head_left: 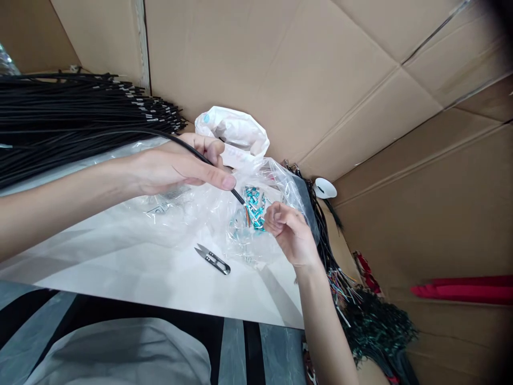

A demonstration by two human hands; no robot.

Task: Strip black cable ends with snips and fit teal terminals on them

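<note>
Black cable [200, 155] runs under the left hand [176, 168], pinched between thumb and forefinger, its long axis slanting down and right from the cable bundle [60, 120] toward its stripped end just past the thumb tip. That end points at the teal components [254, 206] in the clear plastic bag [276, 182], which lie between the two hands. The right hand [290, 232] sits just beyond and below the cable tip, fingers curled together on something too small to make out. Thread snips [213, 259] lie on the white surface [120, 267], below both hands.
</note>
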